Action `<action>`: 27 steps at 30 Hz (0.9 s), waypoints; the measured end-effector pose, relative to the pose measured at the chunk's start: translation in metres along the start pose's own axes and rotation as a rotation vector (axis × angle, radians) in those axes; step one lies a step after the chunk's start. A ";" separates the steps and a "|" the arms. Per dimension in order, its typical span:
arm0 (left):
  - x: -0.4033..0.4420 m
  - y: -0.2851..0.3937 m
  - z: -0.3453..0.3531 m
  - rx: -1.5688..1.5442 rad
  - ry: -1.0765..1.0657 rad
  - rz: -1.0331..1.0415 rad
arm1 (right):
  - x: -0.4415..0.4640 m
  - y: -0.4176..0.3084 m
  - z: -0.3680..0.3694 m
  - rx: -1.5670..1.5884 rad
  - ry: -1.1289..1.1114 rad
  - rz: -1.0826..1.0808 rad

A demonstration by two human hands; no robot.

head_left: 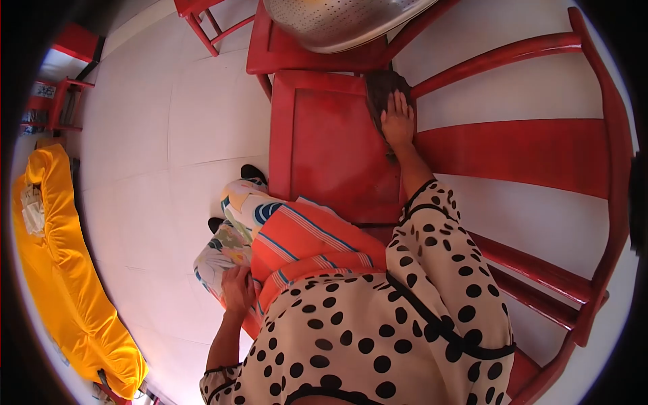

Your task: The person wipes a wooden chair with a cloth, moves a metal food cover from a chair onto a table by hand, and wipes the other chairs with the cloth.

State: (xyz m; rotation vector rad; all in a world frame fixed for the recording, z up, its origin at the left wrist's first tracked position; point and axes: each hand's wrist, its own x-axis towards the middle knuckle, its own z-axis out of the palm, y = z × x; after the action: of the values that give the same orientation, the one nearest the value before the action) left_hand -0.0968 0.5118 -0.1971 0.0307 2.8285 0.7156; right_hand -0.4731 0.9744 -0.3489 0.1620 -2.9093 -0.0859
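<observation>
The red wooden bench [513, 145], its seat at upper centre and its slatted back along the right side, is the largest thing in the frame. The wearer's polka-dot top [361, 331] fills the lower middle, and a yellow cloth [74, 297] drapes down the left edge. The striped orange cloth [314, 236] covers the lap, and a perforated metal bowl [344, 23] is cut off by the top edge. Smaller is the dark cloth [381, 101], at upper centre, on the seat's edge beside the bench back. It looks soft, limp and light, unlikely to break, perhaps slippery if damp; a loose fold or near corner seems the best hold. The right hand [398, 125] rests on it, fingers extended and close together, pressing rather than gripping. The left hand [237, 289], at lower centre-left, touches the patterned trousers [219, 260], fingers bent; whether they pinch fabric I cannot tell.
</observation>
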 end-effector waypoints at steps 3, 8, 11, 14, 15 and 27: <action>0.001 0.005 0.003 -0.014 0.013 0.004 | -0.030 -0.006 -0.007 0.008 -0.035 0.078; -0.007 0.003 0.008 -0.017 0.062 -0.038 | -0.065 -0.022 -0.022 -0.027 -0.095 0.144; -0.009 0.000 0.009 -0.033 0.108 -0.031 | -0.109 -0.028 -0.038 -0.010 -0.117 0.079; -0.012 -0.002 0.010 -0.042 0.130 -0.019 | -0.170 -0.034 -0.063 0.051 -0.167 0.014; -0.012 -0.001 0.010 -0.043 0.145 -0.005 | -0.186 -0.034 -0.072 0.070 -0.186 -0.006; -0.014 -0.007 0.015 0.016 0.091 -0.056 | -0.061 -0.047 -0.028 0.280 0.009 -0.083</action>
State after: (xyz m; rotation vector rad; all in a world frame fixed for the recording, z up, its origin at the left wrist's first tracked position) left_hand -0.0797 0.5112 -0.2101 -0.0804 2.9085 0.6993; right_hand -0.4030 0.9332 -0.3386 0.3286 -2.8912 0.3086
